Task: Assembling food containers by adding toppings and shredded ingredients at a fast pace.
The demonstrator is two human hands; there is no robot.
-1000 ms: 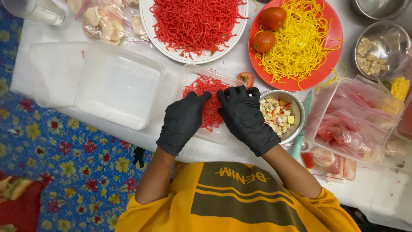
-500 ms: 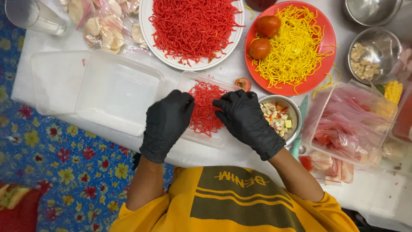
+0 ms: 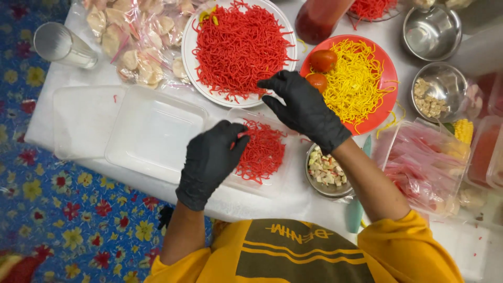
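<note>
A small heap of red noodles (image 3: 260, 150) already fills the clear tray (image 3: 272, 183) beside the left hand (image 3: 209, 160) fingers, which pinch a few strands, while the right hand (image 3: 304, 107) fingers hover spread and empty near the heaped white plate (image 3: 195, 78).

Noted a red plate (image 3: 385, 112) of yellow noodles (image 3: 356, 84) with two tomatoes (image 3: 320, 68) just right of the grip; a small steel bowl (image 3: 327, 170) of diced bits below it; empty clear containers (image 3: 152, 131) left; a glass (image 3: 63, 46) far upper left.
</note>
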